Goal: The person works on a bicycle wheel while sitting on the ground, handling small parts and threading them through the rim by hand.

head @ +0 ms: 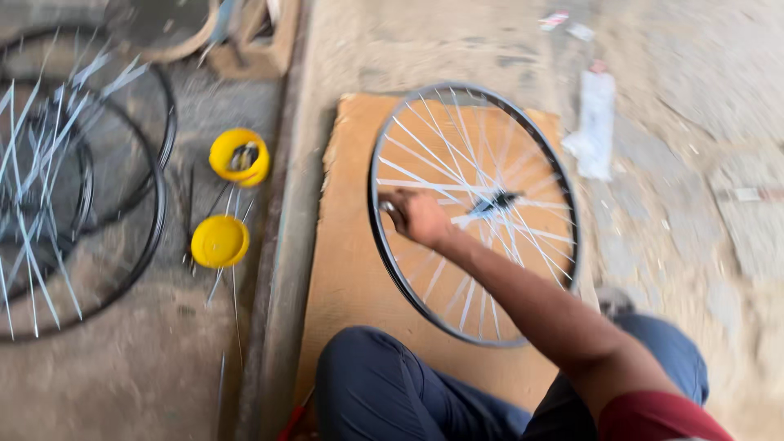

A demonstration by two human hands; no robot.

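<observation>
We see the right hand (pixel 416 216) clenched on the near-left rim of the spoked wheel (pixel 474 214) — lying flat on cardboard (pixel 347 269) under it, apparently steadied — left hand out of view.

No signs or screens in front of you. One white plastic packet (pixel 594 122) lies crumpled on the concrete floor (pixel 678 212), long and narrow, with a reddish bit at its far end, just off the right edge of the cardboard sheet (pixel 351 269). Two small scraps of wrapper (pixel 567 24), white with a red touch, sit further off near the floor's far edge. Blurred, no label detail readable.
</observation>
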